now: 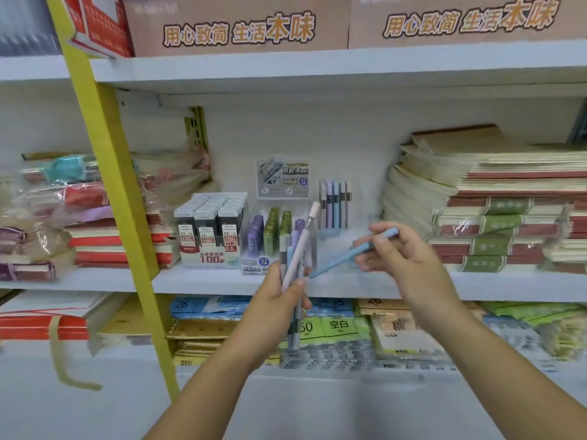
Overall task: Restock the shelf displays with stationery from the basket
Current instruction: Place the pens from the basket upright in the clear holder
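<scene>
Step in hand: moving single pens from a held bundle to the shelf display. Left hand (282, 303), lower centre of the frame, grips a bundle of pens (297, 246) upright, fingers curled round it. Pen display (335, 204), frame centre, stands on the shelf behind both hands and holds 5 pens. Right hand (409, 258), right of centre, pinches 1 blue pen (343, 258), tilted, just beside the bundle. Next move probably calls for turning this pen upright and seating it in the display. Basket: not in view.
</scene>
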